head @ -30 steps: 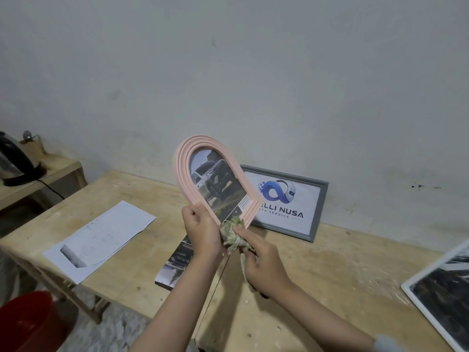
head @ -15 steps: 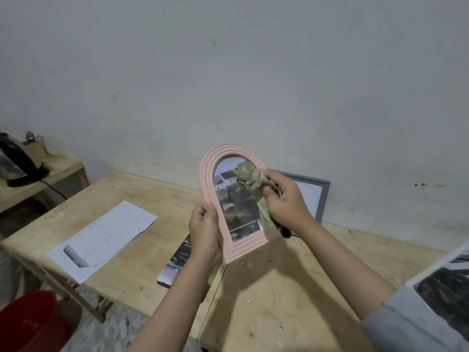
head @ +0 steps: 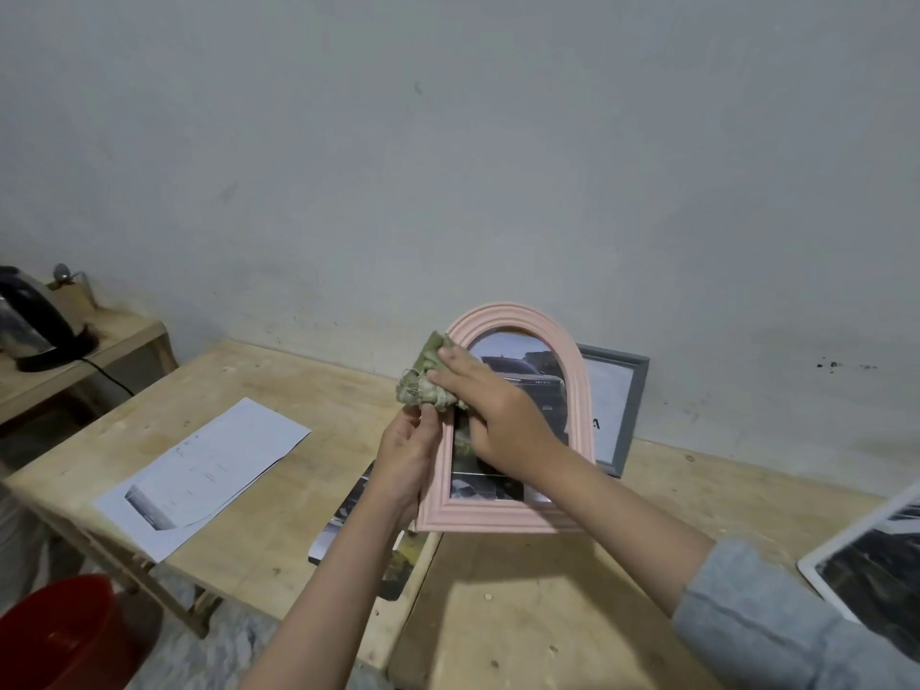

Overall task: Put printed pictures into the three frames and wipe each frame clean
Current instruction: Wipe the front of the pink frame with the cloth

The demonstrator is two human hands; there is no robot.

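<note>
An arched pink frame (head: 577, 376) with a car picture behind its glass is held upright above the wooden table (head: 522, 590). My left hand (head: 405, 458) grips its left edge near the bottom. My right hand (head: 490, 405) presses a crumpled green cloth (head: 425, 378) against the frame's upper left rim. A grey rectangular frame (head: 630, 400) with a logo print leans on the wall behind, partly hidden. A white frame (head: 868, 560) with a dark picture lies at the right edge.
A cut sheet of white paper (head: 199, 470) lies on the left of the table. Printed pictures (head: 348, 525) lie under my left arm. A black kettle (head: 35, 321) stands on a side shelf at left. A red bucket (head: 55, 634) sits on the floor.
My right hand has carried the cloth from the frame's bottom up over the glass to the upper left rim. The frame has turned more upright and shifted right.
</note>
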